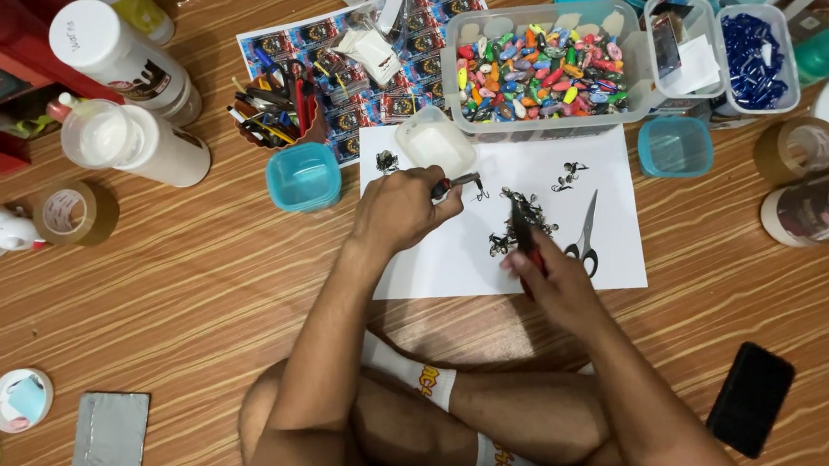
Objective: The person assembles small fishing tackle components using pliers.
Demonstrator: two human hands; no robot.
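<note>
Black wire hooks (514, 219) lie heaped, many unworked; left hand (399, 209) pinches one hook (464, 181), right hand (554, 286) grips red-handled pliers (526, 239) on white paper sheet (612, 243).

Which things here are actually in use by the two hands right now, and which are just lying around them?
In use:
left hand, pinching a small dark metal piece
right hand, gripping red-handled pliers
pile of small dark pieces
white paper sheet

Lying about:
scissors
tub of colourful pieces
teal cup
tape roll
black phone
</note>
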